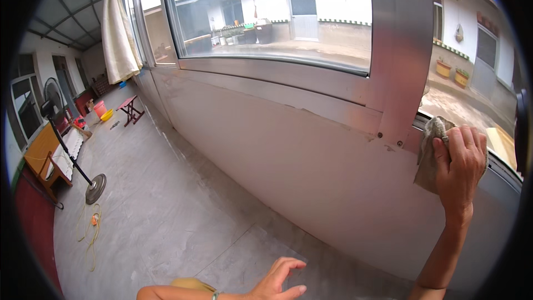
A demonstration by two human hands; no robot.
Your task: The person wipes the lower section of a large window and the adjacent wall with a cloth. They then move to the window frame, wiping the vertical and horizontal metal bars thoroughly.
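My right hand [459, 166] is raised at the right and grips a crumpled grey-brown cloth [428, 158], pressing it against the lower edge of a metal window frame [397, 66] where the sill meets the upright post. My left hand [277, 282] hangs low at the bottom middle, fingers spread and holding nothing, a bracelet at the wrist. Below the window runs a pale wall panel [288, 155].
A standing fan [72, 150] with a yellow cord on the floor is at the left, beside a wooden bench [47, 158]. Farther back are a small red stool [130, 110], a pink bucket and a hanging curtain [119, 36]. Grey tiled floor [161, 211] stretches along the wall.
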